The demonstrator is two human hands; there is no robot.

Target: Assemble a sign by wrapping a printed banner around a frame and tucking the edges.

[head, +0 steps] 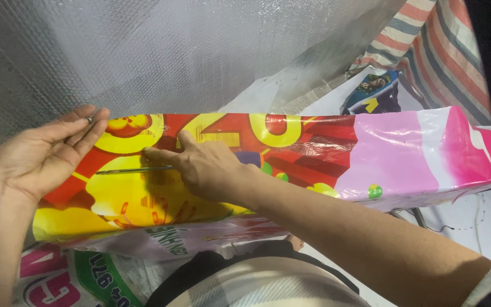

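Across the middle of the head view lies a long wrapped parcel (291,165), covered in glossy printed woven plastic, red and yellow at its left portion and pink at its right end. Its long axis runs left to right, sloping slightly upward toward the right. What carries it cannot be seen; the person's lap sits just below its near edge.

The right hand (208,167) rests on the top face of the parcel, left of centre. Its fingers (157,154) are pressed together and pinch a thin metal needle (134,169), which lies flat on the wrapping, parallel to the long axis, with its tip pointing toward the left end.

The left hand (44,156) braces the left end of the parcel. Its fingers are extended, close together, and hold nothing; the fingertips reach the far top corner. A ring shows on one finger. The needle tip lies between the two hands, nearer the left palm than the parcel's centre.

Behind the parcel hangs a silver bubble-foil sheet (171,51). A striped woven sheet (439,40) lies at the upper right, and a printed woven sack (80,278) lies below the parcel's left end.
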